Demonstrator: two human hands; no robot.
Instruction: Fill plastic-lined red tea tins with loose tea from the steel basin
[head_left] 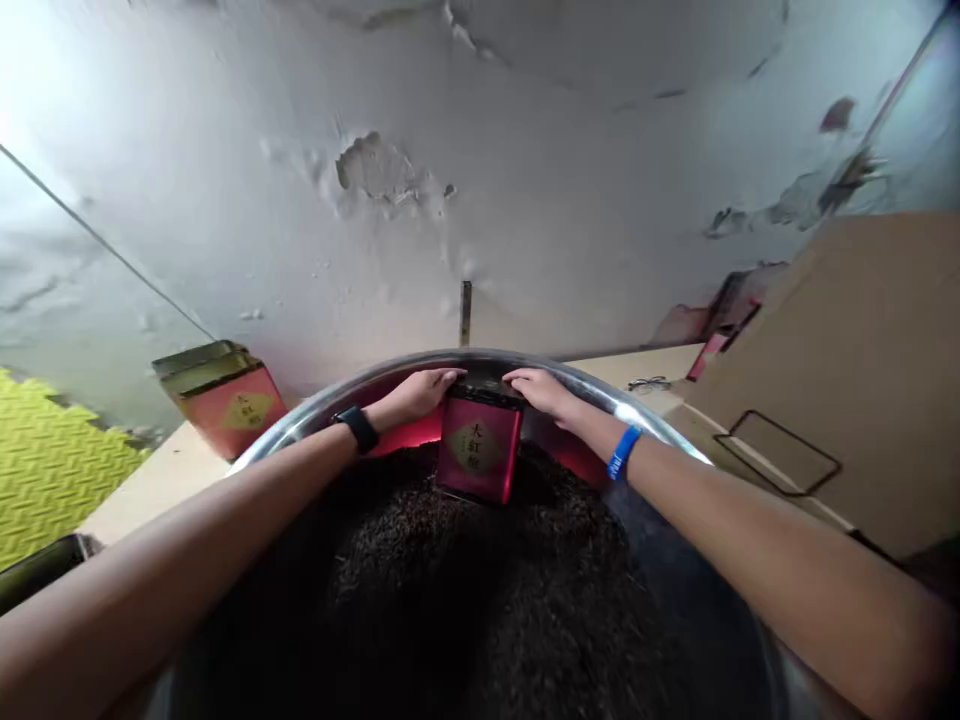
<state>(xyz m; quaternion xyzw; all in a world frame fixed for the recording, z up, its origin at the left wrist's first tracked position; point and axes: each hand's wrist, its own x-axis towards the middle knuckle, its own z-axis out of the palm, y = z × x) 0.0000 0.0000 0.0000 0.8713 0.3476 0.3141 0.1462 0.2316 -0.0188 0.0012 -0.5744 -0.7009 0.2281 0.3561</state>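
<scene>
1. Loose dark tea leaves (pixel 465 580): heaped in the near and middle of the basin. Soft footing.
2. Steel basin (pixel 296 428): wide, with its rim curving round the far side.
3. Red tin (pixel 478 450): upright at the far side of the heap, its base sunk in the leaves. Whether its top is lidded or open cannot be told.
4. Left hand (pixel 421 392) and right hand (pixel 541 392): clamped over the tin's top edge from either side, fingers curled on it.
   - Risk: uneven pressure could tip the tin in the yielding leaves.
   - Risk: a shove could push leaves over the far rim.
   - Risk: a loose grip on the smooth metal could slip.
5. Second tin (pixel 225 400): far left on the worktop (pixel 157 475), well apart.
6. Cardboard box (pixel 862 360): far right.
</scene>
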